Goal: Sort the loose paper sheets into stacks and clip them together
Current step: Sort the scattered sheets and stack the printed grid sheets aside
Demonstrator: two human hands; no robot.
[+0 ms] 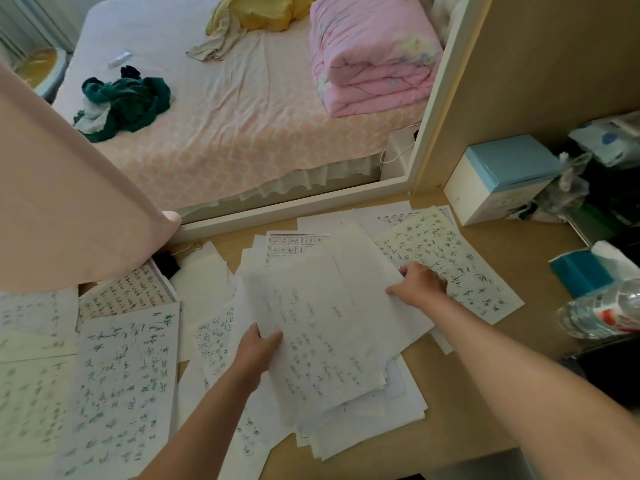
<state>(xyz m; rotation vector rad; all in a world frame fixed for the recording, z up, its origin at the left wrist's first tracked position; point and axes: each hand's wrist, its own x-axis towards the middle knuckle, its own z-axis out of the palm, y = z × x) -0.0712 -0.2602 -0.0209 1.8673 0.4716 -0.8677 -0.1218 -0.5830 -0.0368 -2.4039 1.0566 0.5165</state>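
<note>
Gripping paper sheets: left hand, right hand | wooden desk | bed behind

A pink folded blanket sits on the bed. Green clothes and a yellow cloth lie on the bed too. A blue-topped box stands right of the bed.

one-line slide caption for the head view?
Left hand and right hand grip a bundle of sheets over handwritten pages strewn across the desk, binder clip nearby.
</note>
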